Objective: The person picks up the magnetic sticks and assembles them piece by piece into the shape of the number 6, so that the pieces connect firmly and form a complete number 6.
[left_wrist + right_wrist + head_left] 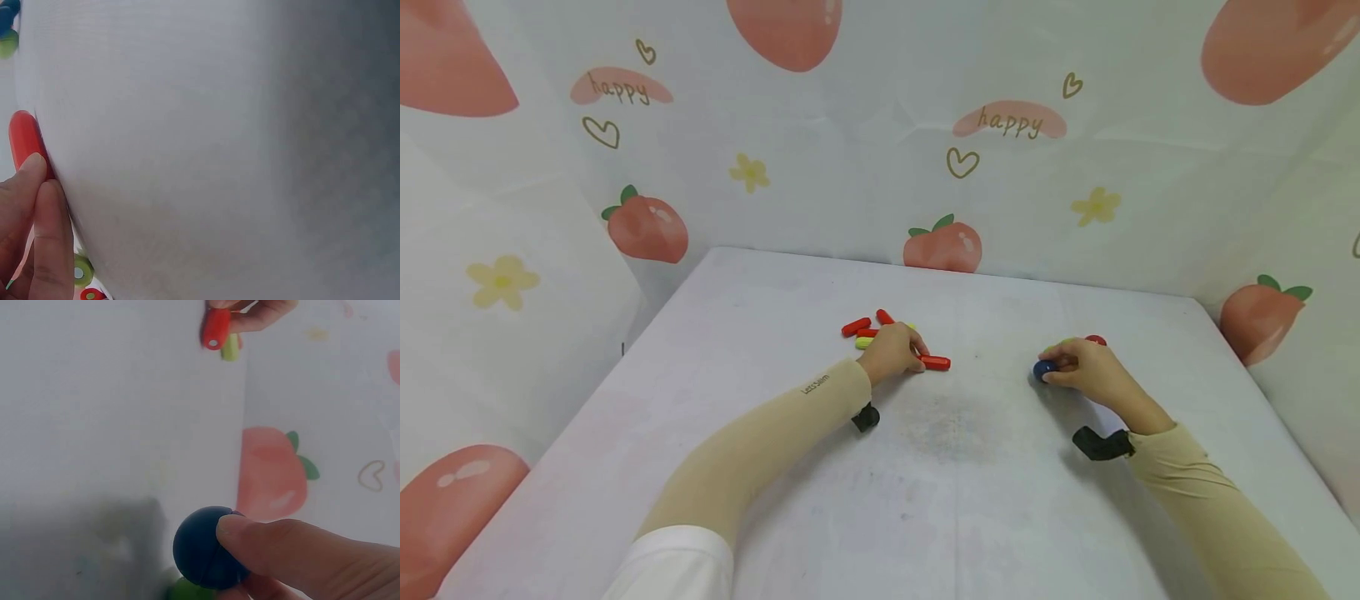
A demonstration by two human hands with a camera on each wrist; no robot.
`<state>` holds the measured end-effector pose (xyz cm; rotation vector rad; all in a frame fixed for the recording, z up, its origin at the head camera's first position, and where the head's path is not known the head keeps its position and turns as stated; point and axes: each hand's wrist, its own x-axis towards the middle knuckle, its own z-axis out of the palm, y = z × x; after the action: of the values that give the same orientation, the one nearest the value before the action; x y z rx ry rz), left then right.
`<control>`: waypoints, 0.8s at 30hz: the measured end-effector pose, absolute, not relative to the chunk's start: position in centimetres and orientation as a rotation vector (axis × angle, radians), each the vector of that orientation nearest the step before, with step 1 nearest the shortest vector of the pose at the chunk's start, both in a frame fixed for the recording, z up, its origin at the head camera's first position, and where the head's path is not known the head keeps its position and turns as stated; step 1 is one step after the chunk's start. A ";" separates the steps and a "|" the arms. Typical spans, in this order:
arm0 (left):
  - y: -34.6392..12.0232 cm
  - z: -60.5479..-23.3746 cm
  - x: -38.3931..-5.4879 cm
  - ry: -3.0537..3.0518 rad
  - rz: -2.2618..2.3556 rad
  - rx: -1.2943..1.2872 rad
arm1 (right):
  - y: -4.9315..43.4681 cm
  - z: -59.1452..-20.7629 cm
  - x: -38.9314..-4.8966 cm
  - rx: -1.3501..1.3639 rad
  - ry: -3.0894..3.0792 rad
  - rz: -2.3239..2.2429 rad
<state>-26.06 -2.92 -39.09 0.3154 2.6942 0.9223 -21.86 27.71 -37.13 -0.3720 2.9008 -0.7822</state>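
Observation:
My left hand (891, 350) pinches one end of a red stick-shaped piece (936, 362) with rounded ends, low over the white table. Beside that hand lie several more red sticks (856, 327) and a yellow-green stick (864, 342), partly hidden behind the fingers. On the right, my right hand (1086, 371) holds a dark blue ball (1042, 371) between thumb and fingers. A thin seam runs across the blue ball (206, 547) in the right wrist view. Close behind it are a green ball (187, 590) and a red ball (1096, 340), both mostly covered by the hand.
White cloth covers the table (955, 500), with a greyish smudge in the middle. Behind and at both sides hangs a backdrop (850, 150) printed with peaches, hearts and flowers. A black wrist camera (1101, 444) juts out below the right wrist, another (867, 417) below the left.

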 end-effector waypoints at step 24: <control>-2.6 -38.7 -26.2 2.706 0.867 0.298 | 22.2 -35.5 -23.3 -0.365 2.797 -1.080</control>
<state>-26.19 -2.59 -38.67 0.2977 2.7061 0.8674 -23.28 22.21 -35.52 -0.3648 2.7973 -1.0795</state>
